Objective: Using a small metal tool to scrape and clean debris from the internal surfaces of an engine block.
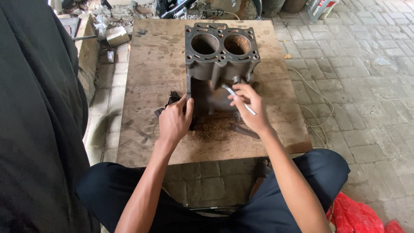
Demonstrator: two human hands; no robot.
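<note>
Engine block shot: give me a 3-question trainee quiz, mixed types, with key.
1. True or false: the left hand rests on the engine block.
2. What does the right hand hold? A) thin metal tool B) hammer C) rag
3. How many round bores show on the block's top face?

Key:
1. True: it grips the block's near left edge.
2. A: a thin metal tool, its tip toward the block's side.
3. Two, side by side. The block stands on a wooden board.
</note>
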